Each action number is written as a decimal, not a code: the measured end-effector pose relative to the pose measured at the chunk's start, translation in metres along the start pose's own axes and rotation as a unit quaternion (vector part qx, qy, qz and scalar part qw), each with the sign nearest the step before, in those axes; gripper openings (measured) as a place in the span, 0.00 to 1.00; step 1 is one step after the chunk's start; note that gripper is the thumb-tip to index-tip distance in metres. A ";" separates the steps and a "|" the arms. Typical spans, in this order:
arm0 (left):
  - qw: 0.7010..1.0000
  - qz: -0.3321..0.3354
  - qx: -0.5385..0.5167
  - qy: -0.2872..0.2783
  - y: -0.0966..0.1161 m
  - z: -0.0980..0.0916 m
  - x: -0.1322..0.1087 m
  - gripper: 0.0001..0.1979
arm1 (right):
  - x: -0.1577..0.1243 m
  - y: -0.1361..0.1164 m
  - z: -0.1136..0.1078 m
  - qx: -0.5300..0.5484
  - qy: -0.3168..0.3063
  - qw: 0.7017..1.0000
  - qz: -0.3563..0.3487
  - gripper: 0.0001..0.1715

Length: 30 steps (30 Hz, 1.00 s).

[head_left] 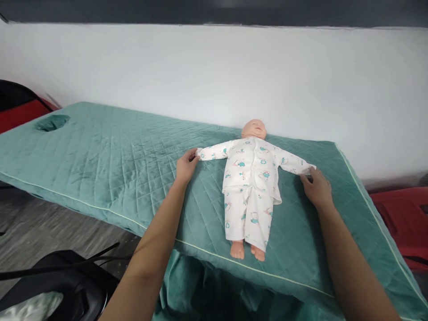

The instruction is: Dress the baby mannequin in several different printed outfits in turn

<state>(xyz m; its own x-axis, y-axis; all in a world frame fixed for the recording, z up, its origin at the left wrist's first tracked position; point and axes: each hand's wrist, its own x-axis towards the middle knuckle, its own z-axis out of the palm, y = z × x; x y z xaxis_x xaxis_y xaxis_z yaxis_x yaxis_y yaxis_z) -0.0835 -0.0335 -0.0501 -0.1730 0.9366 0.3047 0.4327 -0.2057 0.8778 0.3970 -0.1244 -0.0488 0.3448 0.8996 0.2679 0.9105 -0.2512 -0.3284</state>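
Note:
A baby doll (254,129) lies on its back on a green quilted bed cover (127,151), its bare feet pointing toward me. It wears a white printed pajama top (249,165) and matching pajama pants (249,214). Both sleeves are stretched out sideways. My left hand (187,166) pinches the end of the sleeve on the left of the view. At the other side, my right hand (317,187) grips the opposite sleeve's end between thumb and fingers. The doll's own hands are hidden, in the cuffs or behind my fingers.
A white wall (200,71) runs along the bed's far side. The bed has a face hole (52,122) at the left end. A black chair (63,285) with cloth on it stands at lower left. Red items (401,223) are beyond the right edge.

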 end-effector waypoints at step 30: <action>0.974 -0.083 -0.185 0.104 -0.004 0.006 0.025 0.17 | 0.005 -0.003 -0.006 0.080 0.043 0.994 0.058 0.32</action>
<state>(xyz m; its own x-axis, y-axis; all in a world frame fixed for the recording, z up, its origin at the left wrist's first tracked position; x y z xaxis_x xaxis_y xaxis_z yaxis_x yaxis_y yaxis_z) -0.0844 -0.0071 -0.0483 -0.4059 0.8957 0.1816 0.0413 -0.1805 0.9827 0.3974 -0.1217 -0.0412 0.4702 0.8321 0.2940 0.8175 -0.2851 -0.5005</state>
